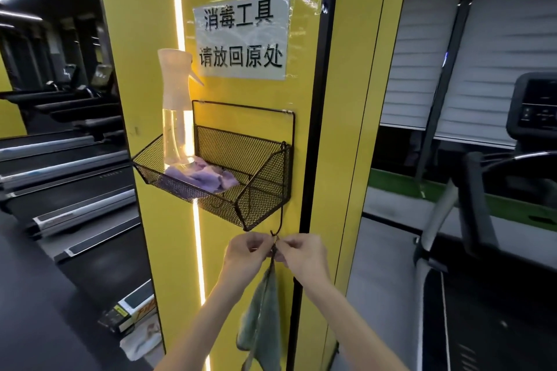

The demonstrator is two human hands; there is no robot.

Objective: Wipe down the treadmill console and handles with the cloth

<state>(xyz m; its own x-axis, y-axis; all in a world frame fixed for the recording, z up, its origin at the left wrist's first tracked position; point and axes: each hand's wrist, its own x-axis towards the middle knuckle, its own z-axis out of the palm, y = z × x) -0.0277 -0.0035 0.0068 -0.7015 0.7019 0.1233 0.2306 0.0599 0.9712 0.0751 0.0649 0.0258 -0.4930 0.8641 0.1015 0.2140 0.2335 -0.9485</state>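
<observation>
Here, a yellow pillar point(150, 24) fills the centre of the frame, a treadmill point(470, 190) at right. Below the wire basket point(259, 166) at mid-frame, a green cloth point(262, 319) hangs from a hook point(275, 236) at lower centre; the left hand point(245, 253) and right hand point(301, 253) each pinch its top, fingers curled.
</observation>
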